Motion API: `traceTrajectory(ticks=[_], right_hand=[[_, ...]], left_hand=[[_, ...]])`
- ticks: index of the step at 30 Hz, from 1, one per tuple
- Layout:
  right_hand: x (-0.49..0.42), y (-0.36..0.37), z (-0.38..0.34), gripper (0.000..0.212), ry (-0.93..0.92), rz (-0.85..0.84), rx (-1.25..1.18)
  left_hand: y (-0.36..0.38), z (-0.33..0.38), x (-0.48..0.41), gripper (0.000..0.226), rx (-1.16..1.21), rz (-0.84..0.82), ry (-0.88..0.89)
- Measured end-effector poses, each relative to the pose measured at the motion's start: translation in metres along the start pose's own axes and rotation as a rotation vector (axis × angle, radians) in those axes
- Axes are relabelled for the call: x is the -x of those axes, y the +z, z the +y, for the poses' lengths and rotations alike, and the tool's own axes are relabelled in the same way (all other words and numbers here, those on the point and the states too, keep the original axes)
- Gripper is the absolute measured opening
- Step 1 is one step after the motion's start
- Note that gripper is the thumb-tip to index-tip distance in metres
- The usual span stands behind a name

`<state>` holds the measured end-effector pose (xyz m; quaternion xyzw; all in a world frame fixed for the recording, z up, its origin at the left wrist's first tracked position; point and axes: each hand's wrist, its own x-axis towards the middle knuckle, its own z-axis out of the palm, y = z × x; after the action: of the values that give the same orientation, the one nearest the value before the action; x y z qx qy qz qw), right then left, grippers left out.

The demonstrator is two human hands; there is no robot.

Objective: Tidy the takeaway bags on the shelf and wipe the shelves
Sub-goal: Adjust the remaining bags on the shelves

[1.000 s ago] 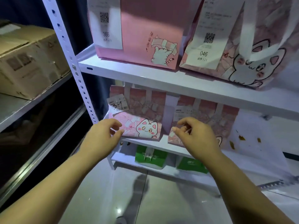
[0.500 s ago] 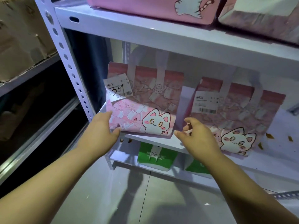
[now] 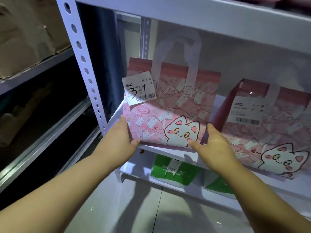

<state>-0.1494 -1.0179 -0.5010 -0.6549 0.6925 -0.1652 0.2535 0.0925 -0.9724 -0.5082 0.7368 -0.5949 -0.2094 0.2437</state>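
Note:
A pink takeaway bag with a white cat print and a receipt marked 34 stands at the left end of the middle white shelf. My left hand grips its lower left corner, thumb under the bottom edge. My right hand holds its lower right corner, thumb on the cat print. The bag's bottom sticks out past the shelf's front edge. A second pink cat bag stands upright to its right, apart from my hands.
Green bags sit on the shelf below. The perforated white upright rises just left of the held bag. The upper shelf board hangs overhead. Cardboard boxes fill a grey rack on the left. Tiled floor lies beneath.
The view has dropped and closed in on the middle shelf. Both hands went from hovering in front of the left pink bag to gripping its lower corners.

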Motion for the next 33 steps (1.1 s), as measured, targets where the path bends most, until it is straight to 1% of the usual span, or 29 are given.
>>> traceTrajectory(ticks=[3, 4, 6, 8, 10, 11, 13, 15, 16, 19, 26, 29, 31, 33], right_hand=[[0.002, 0.001, -0.002, 0.081, 0.007, 0.019, -0.018], [0.003, 0.002, -0.003, 0.075, 0.003, 0.026, -0.024], [0.005, 0.003, -0.003, 0.055, -0.015, 0.031, -0.04], [0.006, 0.003, -0.004, 0.046, -0.016, 0.033, -0.062], [0.006, 0.003, -0.004, 0.047, -0.01, 0.04, -0.079], [0.006, 0.002, -0.005, 0.051, -0.005, 0.047, -0.079], [0.008, -0.001, -0.006, 0.062, 0.009, 0.079, -0.086], [0.013, -0.005, -0.005, 0.06, 0.015, 0.12, -0.131], [0.015, -0.007, -0.004, 0.057, 0.02, 0.137, -0.165], [0.027, -0.016, 0.003, 0.046, 0.045, 0.177, -0.239], [0.056, -0.042, 0.047, 0.023, 0.082, 0.258, -0.198], [0.064, -0.057, 0.071, 0.022, 0.124, 0.287, -0.172], [0.068, -0.069, 0.087, 0.016, 0.152, 0.313, -0.145], [0.071, -0.081, 0.106, 0.017, 0.186, 0.33, -0.103]], left_hand=[[-0.001, -0.002, -0.005, 0.033, 0.022, -0.019, -0.011], [-0.002, -0.002, -0.006, 0.033, 0.027, -0.026, -0.012], [-0.002, -0.003, -0.008, 0.035, 0.029, -0.036, -0.012], [-0.003, -0.002, -0.01, 0.034, 0.016, -0.041, -0.02], [-0.003, -0.001, -0.01, 0.031, 0.004, -0.022, -0.025], [-0.003, 0.0, -0.009, 0.031, -0.005, -0.001, -0.029], [-0.003, 0.002, -0.004, 0.043, -0.026, 0.049, -0.048], [-0.002, 0.003, 0.004, 0.057, -0.047, 0.078, -0.056], [-0.001, 0.004, 0.008, 0.059, -0.057, 0.075, -0.044], [0.005, 0.007, 0.019, 0.053, -0.053, 0.009, 0.012], [0.027, 0.034, 0.03, 0.026, -0.017, -0.083, 0.152], [0.042, 0.056, 0.026, 0.025, -0.036, -0.111, 0.21], [0.053, 0.072, 0.023, 0.026, -0.027, -0.136, 0.246], [0.066, 0.089, 0.022, 0.027, -0.023, -0.154, 0.279]])
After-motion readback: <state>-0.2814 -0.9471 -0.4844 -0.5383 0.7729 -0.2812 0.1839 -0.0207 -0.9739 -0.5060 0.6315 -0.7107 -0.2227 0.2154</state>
